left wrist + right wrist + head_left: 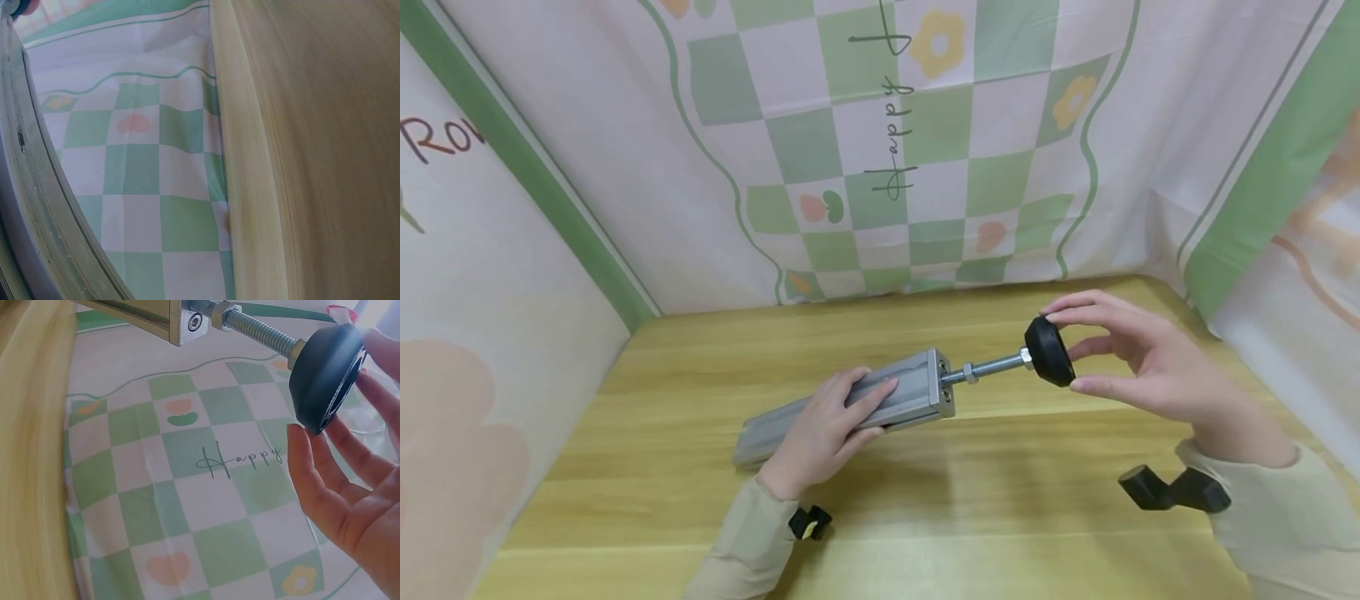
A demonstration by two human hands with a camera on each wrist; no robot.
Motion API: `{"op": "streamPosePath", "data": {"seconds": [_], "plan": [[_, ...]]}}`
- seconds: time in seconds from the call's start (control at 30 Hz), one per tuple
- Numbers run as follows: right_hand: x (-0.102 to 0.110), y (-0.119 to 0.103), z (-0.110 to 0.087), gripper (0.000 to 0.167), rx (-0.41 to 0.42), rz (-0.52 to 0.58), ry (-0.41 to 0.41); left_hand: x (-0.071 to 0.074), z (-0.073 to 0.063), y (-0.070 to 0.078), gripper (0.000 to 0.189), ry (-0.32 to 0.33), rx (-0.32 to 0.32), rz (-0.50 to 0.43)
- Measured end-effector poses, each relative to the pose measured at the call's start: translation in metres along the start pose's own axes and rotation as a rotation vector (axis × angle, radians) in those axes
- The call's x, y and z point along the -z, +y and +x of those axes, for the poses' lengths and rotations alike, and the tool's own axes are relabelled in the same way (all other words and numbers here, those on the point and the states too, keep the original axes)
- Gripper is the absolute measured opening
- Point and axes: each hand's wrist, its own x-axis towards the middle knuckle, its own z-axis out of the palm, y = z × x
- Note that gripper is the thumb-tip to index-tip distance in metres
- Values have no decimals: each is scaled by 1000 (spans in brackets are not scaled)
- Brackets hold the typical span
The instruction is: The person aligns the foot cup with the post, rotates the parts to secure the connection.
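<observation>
A grey aluminium extrusion profile (917,385) lies at a slant across the middle of the head view, with my left hand (827,425) gripping it, fingers over its top. From its right end plate (181,322) sticks out a threaded rod (997,367) with a hex nut (971,372) partway along. A black round levelling foot (1047,350) sits at the rod's outer end. My right hand (1150,358) holds the foot's rim between thumb and fingers; the right wrist view shows the fingertips (297,434) at its edge. Along the left wrist view's left side runs the profile (37,162), close up.
Below is a wooden table (1000,517). A printed cloth (880,167) with green checks hangs behind it, and more cloth hangs at the left and right sides. Black wrist-camera mounts (1176,489) sit on both sleeves.
</observation>
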Motion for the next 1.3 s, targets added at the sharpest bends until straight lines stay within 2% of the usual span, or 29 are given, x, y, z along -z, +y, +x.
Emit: {"op": "streamPosePath", "data": {"seconds": [0.33,0.6,0.7,0.87,1.0,1.2,1.3], "plan": [[-6,1,0,64,-113,-86,118,-1,0,0,53,3,-13,-1],[-10,3,0,61,-201,2,191,-1,0,2,54,-2,-1,-7],[-10,1,0,59,-287,-49,221,-1,0,2,54,-2,-3,-3],[-10,-3,0,51,-509,-242,241,-3,-1,1,53,2,-11,4],[-10,-7,2,36,-665,-301,240,-4,-2,2,53,5,-8,3],[-13,-13,7,7,-771,-353,233,-4,-2,3,53,-2,-2,3],[-14,-14,8,14,-798,-374,226,-3,-2,3,54,-3,4,1]]}}
